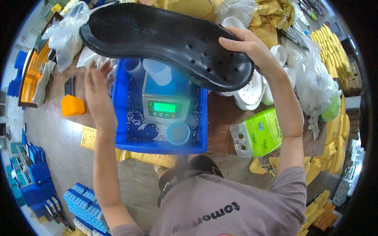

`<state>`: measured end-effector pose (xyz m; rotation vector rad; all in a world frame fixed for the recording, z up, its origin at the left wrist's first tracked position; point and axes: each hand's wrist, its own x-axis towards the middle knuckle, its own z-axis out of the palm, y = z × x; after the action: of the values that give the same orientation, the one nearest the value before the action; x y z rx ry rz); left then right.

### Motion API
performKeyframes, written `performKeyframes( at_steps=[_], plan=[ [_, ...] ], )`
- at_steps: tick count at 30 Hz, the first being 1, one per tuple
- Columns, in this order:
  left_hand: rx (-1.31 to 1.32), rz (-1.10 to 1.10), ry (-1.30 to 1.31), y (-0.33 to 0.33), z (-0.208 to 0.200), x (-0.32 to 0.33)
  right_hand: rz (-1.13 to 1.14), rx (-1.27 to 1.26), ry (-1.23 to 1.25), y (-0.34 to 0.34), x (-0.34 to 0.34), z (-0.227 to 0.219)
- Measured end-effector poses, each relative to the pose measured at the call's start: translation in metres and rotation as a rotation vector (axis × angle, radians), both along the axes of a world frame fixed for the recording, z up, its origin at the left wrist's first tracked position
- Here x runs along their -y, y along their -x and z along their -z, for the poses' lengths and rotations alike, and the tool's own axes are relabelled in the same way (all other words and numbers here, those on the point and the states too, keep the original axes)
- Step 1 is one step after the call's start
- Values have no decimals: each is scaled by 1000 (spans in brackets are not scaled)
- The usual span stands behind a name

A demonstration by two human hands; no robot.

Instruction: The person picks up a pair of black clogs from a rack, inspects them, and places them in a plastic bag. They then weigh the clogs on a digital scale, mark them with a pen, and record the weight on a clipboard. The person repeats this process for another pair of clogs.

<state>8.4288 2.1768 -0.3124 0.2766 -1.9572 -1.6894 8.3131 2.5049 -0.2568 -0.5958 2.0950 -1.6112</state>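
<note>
A large glossy black shoe insole (153, 33), pierced with several small holes near its right end, is held up over the table. My right hand (252, 49) grips that end with the thumb on the upper face; its other fingers are mostly hidden behind. Left of the blue tray, my left hand (97, 82) is raised with blurred fingers apart, holding nothing. Below the insole, the tray (161, 147) contains a digital scale (165, 112) with a lit green display. A translucent cup (159, 72) rests on the scale, and another cup (178, 133) stands before it among white pellets.
An orange block (73, 105) and a phone (69, 86) lie left of the tray. On the right are a green package (262, 131), white perforated shoe pieces (250, 94) and clear plastic bags (315, 84). Yellow sacks (330, 51) are piled behind; blue crates (37, 169) stand lower left.
</note>
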Motion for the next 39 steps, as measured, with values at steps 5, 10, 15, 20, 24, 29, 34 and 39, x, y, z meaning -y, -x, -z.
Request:
performKeyframes(
  at_steps=[5, 10, 15, 20, 24, 29, 34, 39],
  plan=[
    [-2, 121, -260, 15, -42, 8, -14, -48, -45, 10, 21, -3],
    [71, 51, -436, 20, -35, 18, -33, 24, -19, 14, 20, -11],
    [94, 75, -629, 15, -23, 14, 125, 103, 64, 4, 0, -6],
    [61, 132, -621, 8, -21, 4, 20, 133, -52, -12, -8, 1],
    [38, 166, -601, 2, -26, 4, 81, 144, 46, -17, 1, -2],
    [37, 140, -590, -2, -29, 9, 122, 219, 165, -18, 9, -8],
    [18, 127, -682, -1, -23, 16, 131, 375, 483, -13, 6, -1],
    [46, 155, -697, 1, -14, 21, 180, 300, 489, -7, 1, 11]
  ],
)
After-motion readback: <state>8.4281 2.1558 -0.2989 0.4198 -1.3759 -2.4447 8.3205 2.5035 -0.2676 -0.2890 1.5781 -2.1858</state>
